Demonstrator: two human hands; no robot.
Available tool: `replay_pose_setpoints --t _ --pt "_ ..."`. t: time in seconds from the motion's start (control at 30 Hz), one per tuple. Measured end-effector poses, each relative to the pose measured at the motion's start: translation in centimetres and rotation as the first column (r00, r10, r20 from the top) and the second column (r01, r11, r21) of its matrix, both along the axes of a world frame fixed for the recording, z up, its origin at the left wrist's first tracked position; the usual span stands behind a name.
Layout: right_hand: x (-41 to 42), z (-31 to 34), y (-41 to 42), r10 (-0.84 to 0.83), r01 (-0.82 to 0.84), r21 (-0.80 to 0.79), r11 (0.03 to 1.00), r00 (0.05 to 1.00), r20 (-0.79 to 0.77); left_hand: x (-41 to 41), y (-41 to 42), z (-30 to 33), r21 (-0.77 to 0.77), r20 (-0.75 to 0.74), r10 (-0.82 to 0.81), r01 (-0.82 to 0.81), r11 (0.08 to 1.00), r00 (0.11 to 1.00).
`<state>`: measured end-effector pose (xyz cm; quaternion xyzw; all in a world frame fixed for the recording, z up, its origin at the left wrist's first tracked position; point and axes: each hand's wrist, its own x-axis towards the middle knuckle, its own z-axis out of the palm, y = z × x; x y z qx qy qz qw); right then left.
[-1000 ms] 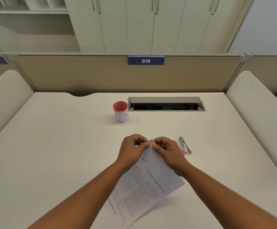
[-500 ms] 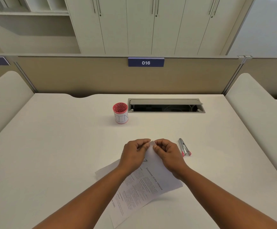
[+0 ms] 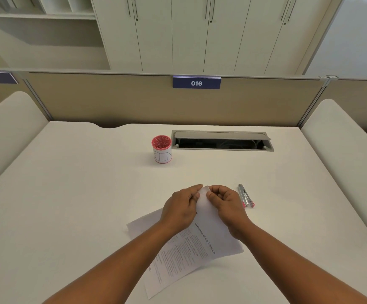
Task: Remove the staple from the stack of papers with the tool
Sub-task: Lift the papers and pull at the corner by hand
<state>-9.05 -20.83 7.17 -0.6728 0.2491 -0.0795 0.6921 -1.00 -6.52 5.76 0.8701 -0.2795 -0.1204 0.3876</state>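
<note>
A stack of printed papers (image 3: 191, 249) lies on the white desk, angled toward me, its top sheet headed "Diseases of the Vitreous". My left hand (image 3: 181, 208) and my right hand (image 3: 226, 207) both pinch the stack's far corner, fingertips nearly touching, and the corner is raised a little off the desk. The staple itself is hidden by my fingers. A lower sheet fans out to the left under my left wrist. The metal staple remover tool (image 3: 246, 195), with pink tips, lies on the desk just right of my right hand, untouched.
A red mesh cup (image 3: 161, 149) with a white label stands farther back on the desk (image 3: 68, 194). Beside it on the right is an open cable tray slot (image 3: 222, 141). A beige divider with a "016" sign closes the back.
The papers have dropped flatter onto the desk, and a lower sheet has slid out to the left. Both hands stay pinched on the far corner.
</note>
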Motion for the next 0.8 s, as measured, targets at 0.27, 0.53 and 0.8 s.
replay_pose_setpoints --t 0.27,0.53,0.8 --pt "0.20 0.18 0.22 0.061 -0.057 -0.178 0.982 0.998 0.019 -0.10 -0.20 0.01 -0.028 -0.011 0.021 -0.021 0.999 1.000" --pt "0.18 0.20 0.36 0.161 -0.164 -0.355 0.920 0.986 -0.039 -0.11 0.09 -0.39 -0.016 0.006 0.038 -0.038 0.999 0.999" --pt "-0.19 -0.44 0.40 0.145 -0.210 -0.349 0.913 0.968 -0.203 -0.16 0.11 -0.40 0.023 0.015 0.022 -0.022 0.999 1.000"
